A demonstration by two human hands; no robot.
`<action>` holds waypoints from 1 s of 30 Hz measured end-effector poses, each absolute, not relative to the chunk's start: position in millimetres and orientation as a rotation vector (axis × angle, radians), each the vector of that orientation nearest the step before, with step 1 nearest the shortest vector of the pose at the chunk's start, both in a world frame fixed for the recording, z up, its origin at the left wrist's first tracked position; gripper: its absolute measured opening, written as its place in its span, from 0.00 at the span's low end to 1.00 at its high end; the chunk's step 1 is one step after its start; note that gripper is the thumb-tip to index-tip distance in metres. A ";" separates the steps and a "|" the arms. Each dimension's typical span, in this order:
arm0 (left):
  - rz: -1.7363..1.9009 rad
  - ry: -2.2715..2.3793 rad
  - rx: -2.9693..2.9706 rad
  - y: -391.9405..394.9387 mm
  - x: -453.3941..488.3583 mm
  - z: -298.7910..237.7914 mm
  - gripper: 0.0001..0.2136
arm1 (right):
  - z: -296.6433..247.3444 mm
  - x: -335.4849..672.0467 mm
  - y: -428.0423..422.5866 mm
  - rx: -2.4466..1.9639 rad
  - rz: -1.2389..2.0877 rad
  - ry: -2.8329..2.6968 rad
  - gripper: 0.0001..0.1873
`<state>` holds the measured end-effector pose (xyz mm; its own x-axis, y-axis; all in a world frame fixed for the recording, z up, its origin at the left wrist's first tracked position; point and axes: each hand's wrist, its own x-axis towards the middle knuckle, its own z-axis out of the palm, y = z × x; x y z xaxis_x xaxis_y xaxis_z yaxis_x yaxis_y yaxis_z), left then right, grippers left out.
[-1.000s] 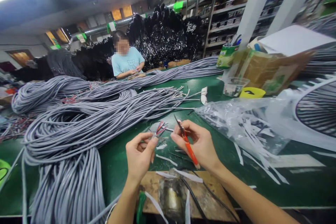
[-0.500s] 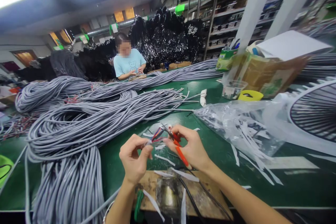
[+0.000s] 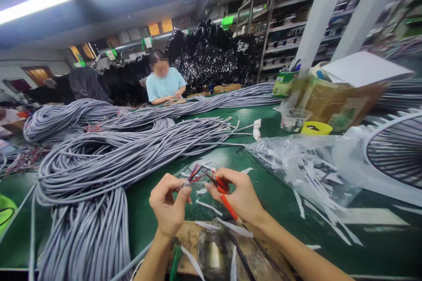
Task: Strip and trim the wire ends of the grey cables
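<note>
Thumb and fingers of my left hand [image 3: 169, 204] pinch the end of a grey cable, from which thin coloured wires [image 3: 195, 173] fan out to the right. My right hand [image 3: 240, 193] is closed around orange-handled cutting pliers [image 3: 228, 205]. Their jaws point left, close to the wire tips; whether they touch a wire I cannot tell. Under my hands lies a wooden board [image 3: 187, 233] carrying a metal block [image 3: 214, 254], with strips of white material across it. A green-handled tool [image 3: 176, 261] rests at the board's left side.
Coiled grey cables [image 3: 99, 158] cover the left of the green table [image 3: 277, 215]. On the right are a plastic bag with white strips [image 3: 306, 162], a yellow tape roll [image 3: 316, 128], a cardboard box [image 3: 332, 101] and a fan [image 3: 395, 145]. Across the table sits a person [image 3: 166, 81].
The pliers' jaws have drawn slightly away from the wires, which now spread more upward. My left hand keeps its pinch. The whole view has shifted a little downward.
</note>
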<state>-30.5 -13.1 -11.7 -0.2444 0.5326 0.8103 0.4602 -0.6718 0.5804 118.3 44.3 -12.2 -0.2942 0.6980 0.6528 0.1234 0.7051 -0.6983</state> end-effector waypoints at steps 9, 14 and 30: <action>2.123 1.202 1.783 -12.7 -28.5 -12.7 0.02 | -11.1 118.4 42.4 -0.587 0.566 -1.809 0.16; 2.126 1.203 1.692 -12.0 -27.1 -12.4 0.02 | -12.1 120.0 43.5 -0.604 0.511 -1.800 0.16; 1.970 1.375 2.026 -12.7 -32.6 -8.5 0.02 | -14.9 132.0 53.1 -0.603 0.140 -2.061 0.06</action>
<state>-32.6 -12.7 -8.5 -0.1687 0.5631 0.8090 0.5651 -0.6172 0.5475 132.0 53.1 -14.9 -0.4272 0.4702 0.7723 0.3618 0.8717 -0.3306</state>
